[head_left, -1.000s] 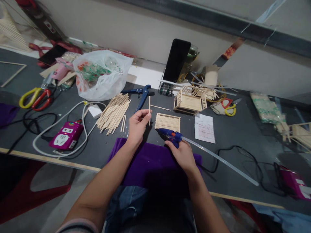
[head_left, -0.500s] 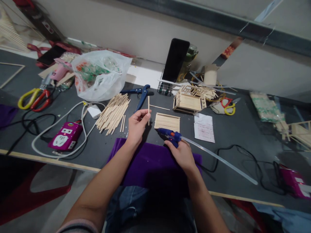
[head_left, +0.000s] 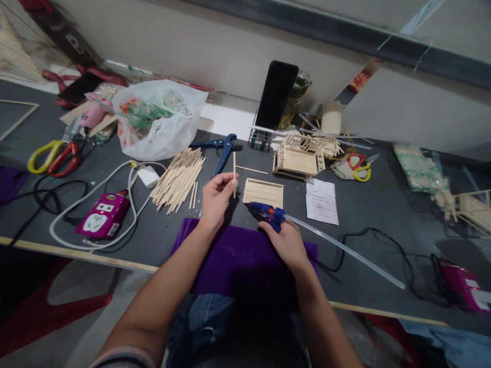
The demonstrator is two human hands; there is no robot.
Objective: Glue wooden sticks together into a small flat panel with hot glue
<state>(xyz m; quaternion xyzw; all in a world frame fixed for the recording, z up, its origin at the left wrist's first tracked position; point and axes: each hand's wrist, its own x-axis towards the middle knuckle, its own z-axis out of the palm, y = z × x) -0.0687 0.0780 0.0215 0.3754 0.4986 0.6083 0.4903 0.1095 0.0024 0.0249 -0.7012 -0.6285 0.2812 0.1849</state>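
Between the thumb and fingers of my left hand (head_left: 217, 197) a thin wooden stick (head_left: 234, 166) is held upright. My right hand (head_left: 286, 243) grips a blue glue gun (head_left: 268, 212), with a long clear glue stick (head_left: 345, 249) coming out of its back. The gun's nozzle is at the lower left edge of a flat panel of wooden sticks (head_left: 263, 191); whether it touches cannot be told. One loose stick (head_left: 252, 169) lies above the panel. To the left of my left hand is a pile of sticks (head_left: 179, 179).
A small wooden frame model (head_left: 297, 161), a phone (head_left: 276, 94) on a wire stand and a blue cutter (head_left: 226, 153) stand behind. White paper (head_left: 322, 202) lies right. A plastic bag (head_left: 159, 120), scissors (head_left: 57, 156) and a pink power socket (head_left: 103, 215) are left. Purple cloth (head_left: 245, 255) covers the front edge.
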